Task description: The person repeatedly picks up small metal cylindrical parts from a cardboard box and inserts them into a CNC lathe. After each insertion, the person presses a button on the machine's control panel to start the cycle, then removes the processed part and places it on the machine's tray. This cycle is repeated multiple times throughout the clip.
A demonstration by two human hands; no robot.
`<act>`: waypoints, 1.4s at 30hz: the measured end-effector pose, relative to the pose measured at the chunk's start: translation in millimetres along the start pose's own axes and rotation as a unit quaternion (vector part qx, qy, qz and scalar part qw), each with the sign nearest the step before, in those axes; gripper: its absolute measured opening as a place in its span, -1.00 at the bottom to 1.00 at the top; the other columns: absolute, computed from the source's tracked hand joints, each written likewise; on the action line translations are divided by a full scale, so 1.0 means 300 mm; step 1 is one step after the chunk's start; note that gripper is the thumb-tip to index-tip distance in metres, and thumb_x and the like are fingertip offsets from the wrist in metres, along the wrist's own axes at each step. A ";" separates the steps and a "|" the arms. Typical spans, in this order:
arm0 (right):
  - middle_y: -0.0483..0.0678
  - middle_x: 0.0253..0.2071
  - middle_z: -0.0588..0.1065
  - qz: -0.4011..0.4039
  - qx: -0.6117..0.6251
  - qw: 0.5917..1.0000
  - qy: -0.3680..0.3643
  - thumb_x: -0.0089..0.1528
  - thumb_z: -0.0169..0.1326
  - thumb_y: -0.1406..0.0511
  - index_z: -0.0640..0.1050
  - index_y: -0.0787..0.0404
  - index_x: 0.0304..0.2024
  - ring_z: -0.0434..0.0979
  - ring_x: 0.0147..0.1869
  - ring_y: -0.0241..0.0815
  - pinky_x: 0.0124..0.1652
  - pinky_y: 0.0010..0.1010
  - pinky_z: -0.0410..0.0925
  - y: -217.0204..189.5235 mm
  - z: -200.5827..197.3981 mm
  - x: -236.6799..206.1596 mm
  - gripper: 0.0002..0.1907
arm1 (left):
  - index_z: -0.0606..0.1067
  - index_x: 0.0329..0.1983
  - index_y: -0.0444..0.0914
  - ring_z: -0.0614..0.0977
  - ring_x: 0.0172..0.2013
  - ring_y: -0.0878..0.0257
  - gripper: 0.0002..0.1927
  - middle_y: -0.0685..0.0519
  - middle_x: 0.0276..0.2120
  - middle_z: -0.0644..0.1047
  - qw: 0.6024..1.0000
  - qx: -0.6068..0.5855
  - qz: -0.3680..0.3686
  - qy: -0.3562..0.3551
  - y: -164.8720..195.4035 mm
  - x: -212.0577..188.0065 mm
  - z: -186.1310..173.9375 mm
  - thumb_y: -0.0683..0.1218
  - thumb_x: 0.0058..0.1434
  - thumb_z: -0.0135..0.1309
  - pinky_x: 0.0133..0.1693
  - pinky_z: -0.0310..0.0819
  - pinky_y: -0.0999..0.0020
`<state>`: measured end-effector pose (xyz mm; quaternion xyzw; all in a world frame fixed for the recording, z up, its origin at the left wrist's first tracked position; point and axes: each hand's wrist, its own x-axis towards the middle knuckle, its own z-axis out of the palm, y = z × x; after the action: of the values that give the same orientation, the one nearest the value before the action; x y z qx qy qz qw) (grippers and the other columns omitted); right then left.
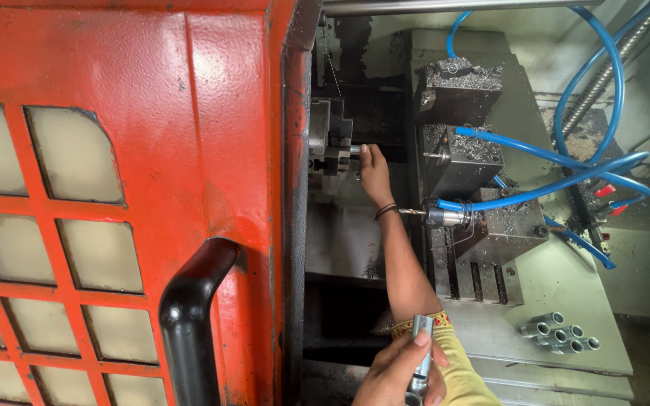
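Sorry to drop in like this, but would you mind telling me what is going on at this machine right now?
A person is reaching into an open lathe behind its red door. One hand, at the end of the outstretched arm, touches a small metal piece at the chuck. The other hand, low in view, holds a short metal tube. More tubes lie on the machine bed, near blue hoses and a drill bit.

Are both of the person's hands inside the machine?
No. Only the right hand reaches the chuck; the left hand holds a metal tube outside.
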<state>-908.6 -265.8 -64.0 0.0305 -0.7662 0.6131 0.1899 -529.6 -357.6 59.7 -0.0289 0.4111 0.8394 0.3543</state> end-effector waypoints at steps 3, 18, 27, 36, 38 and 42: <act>-0.17 -0.56 0.28 0.043 -0.016 0.999 0.002 0.50 -0.16 0.04 0.42 0.28 -0.37 0.23 -0.46 -0.35 -0.41 -0.40 0.21 0.004 0.007 0.016 -0.50 | 0.48 -0.18 -0.28 0.39 -0.63 0.35 -0.55 0.07 -0.66 0.38 0.999 0.043 0.014 0.012 -0.009 -0.001 0.004 0.19 0.50 -0.10 -0.50 0.24 0.44; -0.19 -0.52 0.36 -0.002 0.021 0.999 -0.033 0.46 -0.09 0.07 0.46 0.24 -0.23 0.31 -0.43 -0.39 -0.41 -0.48 0.25 0.032 -0.011 0.023 -0.62 | 0.55 -0.19 -0.23 0.43 -0.62 0.39 -0.57 0.09 -0.64 0.44 0.998 0.045 0.046 0.018 -0.006 0.043 -0.026 0.18 0.49 -0.12 -0.47 0.27 0.47; -0.21 -0.55 0.33 0.041 0.026 0.998 -0.033 0.45 -0.10 0.06 0.45 0.21 -0.25 0.25 -0.48 -0.39 -0.46 -0.46 0.19 -0.040 -0.010 -0.003 -0.62 | 0.51 -0.15 -0.25 0.40 -0.66 0.36 -0.55 0.08 -0.65 0.41 1.000 -0.023 0.013 0.010 0.024 0.025 0.016 0.22 0.49 -0.05 -0.55 0.24 0.44; -0.28 -0.47 0.37 0.017 0.147 0.988 0.050 0.45 0.09 0.10 0.53 0.23 -0.30 0.30 -0.40 -0.45 -0.41 -0.51 0.20 -0.209 -0.002 -0.275 -0.64 | 0.43 -0.16 -0.21 0.33 -0.77 0.31 -0.57 0.11 -0.63 0.37 0.998 -0.059 0.010 0.028 0.122 -0.150 0.093 0.25 0.39 -0.13 -0.73 0.15 0.39; -0.18 -0.54 0.39 0.130 0.156 0.979 0.027 0.31 0.12 0.20 0.57 0.18 -0.19 0.34 -0.53 -0.35 -0.57 -0.46 0.23 -0.296 -0.059 -0.504 -0.82 | 0.42 -0.14 -0.21 0.32 -0.76 0.32 -0.59 0.12 -0.63 0.37 0.997 -0.072 0.016 0.031 0.134 -0.180 0.111 0.22 0.39 -0.13 -0.72 0.14 0.39; -0.10 -0.24 0.50 -0.057 0.132 0.989 -0.033 0.38 0.11 0.33 0.60 0.32 0.08 0.45 -0.18 -0.35 -0.20 -0.44 0.38 -0.534 -0.418 -1.029 -0.74 | 0.37 -0.18 -0.17 0.30 -0.74 0.31 -0.61 0.14 -0.65 0.31 0.997 -0.056 0.035 0.026 0.124 -0.242 0.139 0.22 0.40 -0.20 -0.68 0.15 0.37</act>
<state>-546.0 -243.3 5.3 0.1191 -0.6815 0.6956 0.1938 -488.2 -384.5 136.8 -0.0561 0.3730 0.8720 0.3119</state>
